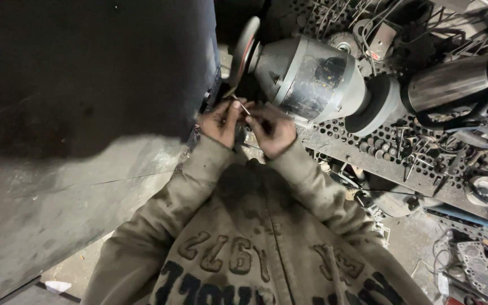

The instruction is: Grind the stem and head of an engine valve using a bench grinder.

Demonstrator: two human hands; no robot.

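Steel pin [242, 105], thin, sits centre frame, pinched btwn both hands. Left hand [219, 121] & right hand [273, 131] each have a narrow grip on it, tip angled up twd the grinding wheel [244, 49] just above, likely so both hands steady it. Grey grinder motor [312, 79] sits upper centre on a perforated metal worktop [368, 161]; a steel kettle [453, 85] at upper right.
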